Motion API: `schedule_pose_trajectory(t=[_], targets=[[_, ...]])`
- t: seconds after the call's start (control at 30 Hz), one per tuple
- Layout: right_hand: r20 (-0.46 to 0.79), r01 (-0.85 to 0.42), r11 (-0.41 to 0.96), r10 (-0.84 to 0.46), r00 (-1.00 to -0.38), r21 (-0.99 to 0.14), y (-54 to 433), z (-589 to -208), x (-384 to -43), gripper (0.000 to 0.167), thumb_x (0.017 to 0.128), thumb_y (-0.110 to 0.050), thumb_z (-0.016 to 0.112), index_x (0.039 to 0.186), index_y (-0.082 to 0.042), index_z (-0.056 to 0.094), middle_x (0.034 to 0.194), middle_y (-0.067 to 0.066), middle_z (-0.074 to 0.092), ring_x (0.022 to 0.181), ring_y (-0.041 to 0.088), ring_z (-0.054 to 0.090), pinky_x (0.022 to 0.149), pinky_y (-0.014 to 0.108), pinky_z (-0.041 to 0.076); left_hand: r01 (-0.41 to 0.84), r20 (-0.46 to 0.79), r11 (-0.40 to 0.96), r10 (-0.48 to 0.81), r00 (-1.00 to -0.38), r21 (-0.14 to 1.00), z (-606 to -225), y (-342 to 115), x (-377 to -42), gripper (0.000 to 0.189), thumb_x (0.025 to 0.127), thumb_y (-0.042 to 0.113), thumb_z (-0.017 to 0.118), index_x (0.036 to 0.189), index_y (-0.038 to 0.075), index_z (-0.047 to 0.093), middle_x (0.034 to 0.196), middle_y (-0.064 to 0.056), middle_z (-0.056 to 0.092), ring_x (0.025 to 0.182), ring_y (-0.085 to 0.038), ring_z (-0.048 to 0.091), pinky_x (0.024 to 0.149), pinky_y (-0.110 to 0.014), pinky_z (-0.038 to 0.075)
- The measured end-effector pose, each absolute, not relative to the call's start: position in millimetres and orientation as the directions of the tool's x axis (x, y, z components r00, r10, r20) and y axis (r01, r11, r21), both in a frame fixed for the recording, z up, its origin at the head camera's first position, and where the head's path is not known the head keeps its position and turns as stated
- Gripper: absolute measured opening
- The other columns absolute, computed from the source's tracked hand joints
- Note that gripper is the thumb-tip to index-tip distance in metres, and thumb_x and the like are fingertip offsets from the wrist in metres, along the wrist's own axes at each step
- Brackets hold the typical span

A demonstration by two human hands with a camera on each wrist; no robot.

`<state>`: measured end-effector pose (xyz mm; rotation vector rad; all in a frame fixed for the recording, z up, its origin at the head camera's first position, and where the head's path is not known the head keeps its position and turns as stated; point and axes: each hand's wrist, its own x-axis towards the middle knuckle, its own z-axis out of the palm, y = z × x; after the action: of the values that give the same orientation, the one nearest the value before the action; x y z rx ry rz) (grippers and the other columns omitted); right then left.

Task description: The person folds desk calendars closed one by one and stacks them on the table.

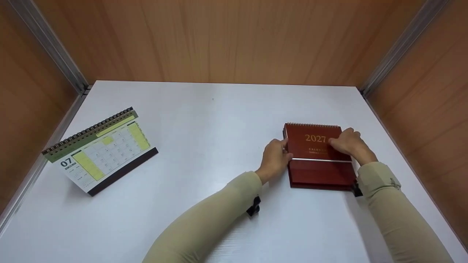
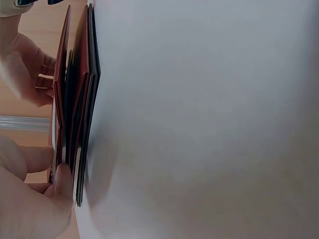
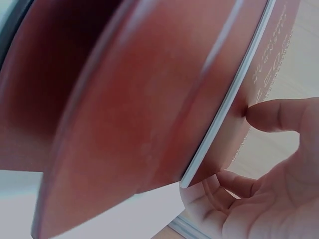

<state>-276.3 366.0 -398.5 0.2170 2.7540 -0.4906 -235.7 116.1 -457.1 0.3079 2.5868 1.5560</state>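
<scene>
A dark red spiral-bound desk calendar marked 2027 in gold lies folded on the right side of the table. A thin silvery strip crosses its front. My left hand pinches the calendar's left edge near that strip, thumb and fingers at the layered boards. On the opposite side, my right hand holds the right edge, its thumb pressed on the cover beside the gold number. Seen from the left wrist, the calendar's boards stand slightly apart in layers. The right wrist view shows the right thumb on the cover and fingers curled beneath the edge.
Another desk calendar, green and white with a page marked 07, stands tilted on its base at the left. Wooden panels with metal corner rails enclose the white table at the back and sides.
</scene>
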Motion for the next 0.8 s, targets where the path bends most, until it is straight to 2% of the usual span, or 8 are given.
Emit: schedule_pose_trajectory(t=[0.4, 0.63, 0.8], targets=[[-0.353, 0.191, 0.935, 0.078, -0.932, -0.298, 365.8, -402.0, -273.5, 0.081, 0.1, -0.031, 0.048, 0.135, 0.038, 0.022, 0.131, 0.054, 0.034, 0.113, 0.054, 0.046, 0.107, 0.07, 0.042, 0.141, 0.046, 0.439, 0.22, -0.974, 0.887, -461.8, 117.1, -233.3, 0.049, 0.098, 0.002, 0.075, 0.145, 0.002, 0.064, 0.109, -0.009, 0.065, 0.1, -0.016, 0.059, 0.086, -0.023, 0.052], [-0.356, 0.139, 0.957, 0.042, -0.934, -0.253, 365.8, -399.8, -273.0, 0.073, 0.1, -0.024, 0.042, 0.134, 0.039, 0.025, 0.129, 0.053, 0.037, 0.109, 0.054, 0.046, 0.105, 0.07, 0.043, 0.144, 0.048, 0.461, 0.214, -0.976, 0.875, -461.5, 117.9, -233.9, 0.054, 0.098, 0.005, 0.076, 0.148, -0.002, 0.058, 0.117, -0.01, 0.067, 0.11, -0.018, 0.064, 0.099, -0.025, 0.054], [-0.35, 0.112, 0.956, 0.009, -0.937, -0.273, 365.2, -400.7, -273.2, 0.069, 0.103, -0.022, 0.043, 0.132, 0.039, 0.03, 0.127, 0.052, 0.039, 0.112, 0.053, 0.043, 0.105, 0.069, 0.043, 0.134, 0.036, 0.465, 0.214, -0.976, 0.875, -461.2, 116.5, -233.7, 0.054, 0.098, 0.005, 0.076, 0.148, -0.002, 0.058, 0.12, -0.011, 0.067, 0.113, -0.018, 0.064, 0.102, -0.027, 0.053]])
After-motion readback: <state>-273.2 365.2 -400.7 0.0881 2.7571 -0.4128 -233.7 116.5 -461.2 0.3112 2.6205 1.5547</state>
